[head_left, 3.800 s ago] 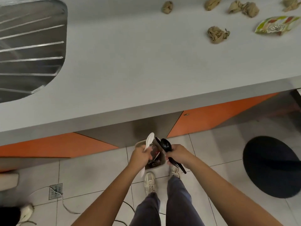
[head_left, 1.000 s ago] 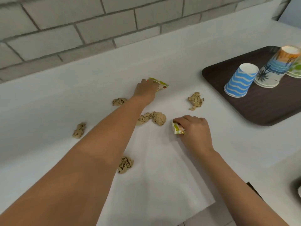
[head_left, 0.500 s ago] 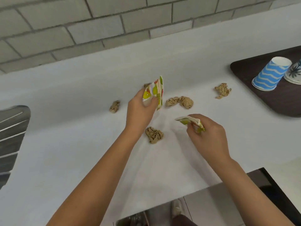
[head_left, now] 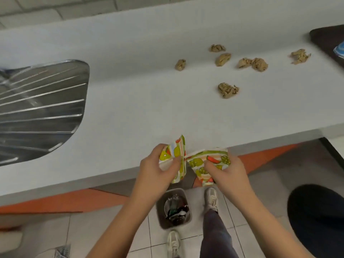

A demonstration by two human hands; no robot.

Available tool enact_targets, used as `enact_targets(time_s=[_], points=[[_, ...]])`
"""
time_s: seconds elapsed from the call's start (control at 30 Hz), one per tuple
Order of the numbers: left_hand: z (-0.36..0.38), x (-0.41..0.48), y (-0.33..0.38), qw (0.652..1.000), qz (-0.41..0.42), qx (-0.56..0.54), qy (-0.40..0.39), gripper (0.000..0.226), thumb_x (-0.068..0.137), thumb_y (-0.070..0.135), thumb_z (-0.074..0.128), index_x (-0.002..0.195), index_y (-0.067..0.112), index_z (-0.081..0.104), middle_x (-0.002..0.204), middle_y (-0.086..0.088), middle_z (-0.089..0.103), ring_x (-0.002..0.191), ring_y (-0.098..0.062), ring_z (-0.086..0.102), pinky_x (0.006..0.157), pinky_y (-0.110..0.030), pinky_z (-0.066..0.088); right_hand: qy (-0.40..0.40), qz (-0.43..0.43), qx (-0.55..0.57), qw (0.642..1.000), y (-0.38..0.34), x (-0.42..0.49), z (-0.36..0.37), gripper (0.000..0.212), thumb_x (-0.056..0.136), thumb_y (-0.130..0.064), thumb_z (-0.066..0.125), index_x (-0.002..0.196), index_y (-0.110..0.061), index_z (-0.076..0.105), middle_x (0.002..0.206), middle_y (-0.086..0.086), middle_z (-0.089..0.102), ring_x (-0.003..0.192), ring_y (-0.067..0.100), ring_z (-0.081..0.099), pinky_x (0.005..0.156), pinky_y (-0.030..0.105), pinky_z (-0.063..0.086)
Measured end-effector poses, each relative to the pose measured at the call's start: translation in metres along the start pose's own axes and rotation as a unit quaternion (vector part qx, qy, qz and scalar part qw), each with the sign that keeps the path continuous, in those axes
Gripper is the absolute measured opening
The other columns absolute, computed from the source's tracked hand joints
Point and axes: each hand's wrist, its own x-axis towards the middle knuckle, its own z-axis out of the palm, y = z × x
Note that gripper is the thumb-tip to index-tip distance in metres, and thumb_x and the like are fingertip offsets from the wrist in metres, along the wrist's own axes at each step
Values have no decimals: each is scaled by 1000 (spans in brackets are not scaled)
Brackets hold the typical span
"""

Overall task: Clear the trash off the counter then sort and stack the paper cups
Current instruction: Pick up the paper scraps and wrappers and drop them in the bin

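Observation:
My left hand (head_left: 156, 171) grips a flattened paper cup with a fruit print (head_left: 178, 152). A second flattened fruit-print cup (head_left: 206, 162) is pinched in my right hand (head_left: 229, 174). Both hands hover at the front edge of the white counter (head_left: 130, 94), above a small grey trash bin (head_left: 174, 208) on the floor that holds dark litter. Several crumpled brown paper balls lie on the counter, one nearest me (head_left: 228, 89), others further back (head_left: 180, 64) and to the right (head_left: 300, 56).
A steel sink drainer (head_left: 39, 108) fills the counter's left end. The corner of a dark tray (head_left: 327, 39) with a blue striped cup's edge (head_left: 339, 50) shows at the far right. A round black mat (head_left: 318, 220) lies on the tiled floor.
Both hands lifted the flattened cups off the counter and drew them back to its front edge, above the bin. My view tilted down toward the floor.

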Motion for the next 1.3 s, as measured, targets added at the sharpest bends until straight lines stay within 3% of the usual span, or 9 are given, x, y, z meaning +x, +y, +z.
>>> enact_targets(time_s=[0.13,0.2,0.3,0.57,0.67,0.77,0.93,1.1,1.3], points=[[-7,-35,-60,996,-47,67,-42,13,86,27,67,97,29,61,85,14,69,78,3,65,64,-8,47,-33,54,-25,998,47,-27,29,12,81,-1,64,78,-12,69,70,-1,72,66,11,68,63,27,55],[-3,-43,-98,986,-87,126,-61,18,86,33,66,101,26,61,87,12,68,78,-3,65,69,-21,52,-39,82,-65,994,77,-29,45,12,80,-3,64,77,-14,68,71,-1,72,69,17,68,65,34,55],[8,-48,-156,969,-177,160,-70,26,85,39,65,102,19,63,88,3,70,80,-16,67,72,-37,56,-51,141,-150,977,125,-24,68,7,82,-11,62,86,-14,67,78,1,71,74,20,66,65,28,50],[46,-30,-248,948,-280,134,-74,39,81,33,72,112,11,65,104,-9,70,93,-22,64,70,-21,40,-100,192,-272,938,201,-3,123,27,85,-18,57,110,-13,68,103,12,71,95,29,65,77,29,48],[55,-18,-272,932,-307,163,-104,60,75,45,74,123,13,58,117,-12,63,109,-28,61,84,-31,49,-140,199,-258,935,207,1,135,39,87,-25,62,126,-19,60,118,5,65,108,25,61,80,22,42],[57,-18,-276,916,-335,197,-96,76,79,48,69,139,12,39,134,-17,44,124,-34,48,99,-37,41,-140,206,-263,932,214,2,139,60,86,-34,66,139,-18,45,135,9,51,120,27,53,93,26,41],[44,-26,-241,961,-233,141,-50,48,87,34,65,129,14,53,130,-10,50,116,-25,54,96,-30,45,-73,134,-206,967,196,-5,129,46,86,-25,66,130,-20,54,130,4,53,110,18,57,84,20,42],[15,-36,-168,991,-99,70,-59,19,91,21,61,109,21,65,109,5,63,89,7,58,72,-1,43,21,-45,-69,996,128,-18,93,38,86,-4,63,96,-40,62,97,-5,65,84,3,61,69,13,46],[-2,-29,-57,994,49,3,-101,25,89,16,63,92,42,64,92,17,68,85,2,61,73,-8,46,121,-207,11,971,28,-7,39,17,85,-15,60,89,-29,69,80,-15,67,70,13,64,64,28,52]])
